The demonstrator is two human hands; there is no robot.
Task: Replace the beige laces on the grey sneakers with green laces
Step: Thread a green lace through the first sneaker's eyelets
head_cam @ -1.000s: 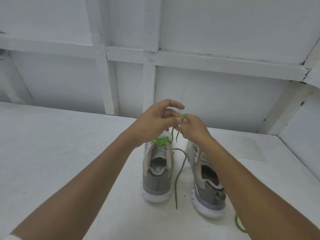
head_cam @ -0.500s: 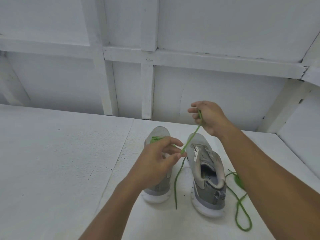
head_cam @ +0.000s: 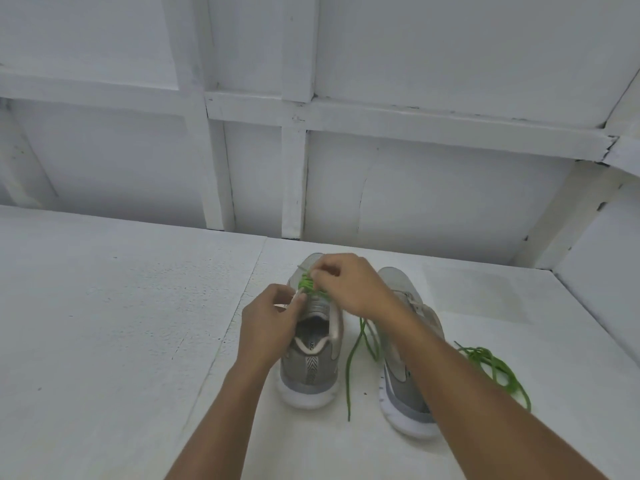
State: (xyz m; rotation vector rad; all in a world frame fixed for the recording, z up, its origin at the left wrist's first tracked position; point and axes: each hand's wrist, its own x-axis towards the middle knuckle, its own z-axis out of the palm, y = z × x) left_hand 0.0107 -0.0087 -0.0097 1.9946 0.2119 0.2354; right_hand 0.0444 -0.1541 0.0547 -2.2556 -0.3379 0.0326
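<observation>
Across the white tabletop (head_cam: pixel 104 341), beneath a panelled white wall (head_cam: pixel 433 188): two grey sneakers side by side, heels toward the camera and toes toward the wall, likely set so to keep tongues and eyelets within easy reach. Left sneaker (head_cam: pixel 310 379): threaded with a green lace (head_cam: pixel 306 283) over the eyelets nearest the toe only; gapes at the collar, with only grey lining visible inside. Right sneaker (head_cam: pixel 396 284): largely hidden by the right forearm, shows no green on its visible part, so probably waits its turn; interior out of view. Right hand (head_cam: pixel 349 285): reaches across above the left sneaker's throat, fingers curled, pinching the lace just beside the crossings, seemingly to feed or tighten a strand. Left hand (head_cam: pixel 268 327): steadies the near side, thumb and forefinger closed, apparently on the beige eyelet edge, to hold the upper firm against that pull. Free tail (head_cam: pixel 349 375) of the same lace: trails slack from under the right hand, down between the shoes onto the table. Second green lace (head_cam: pixel 495 370): lies in a loose tangle to the right of the right sneaker, near it, presumably kept ready.
</observation>
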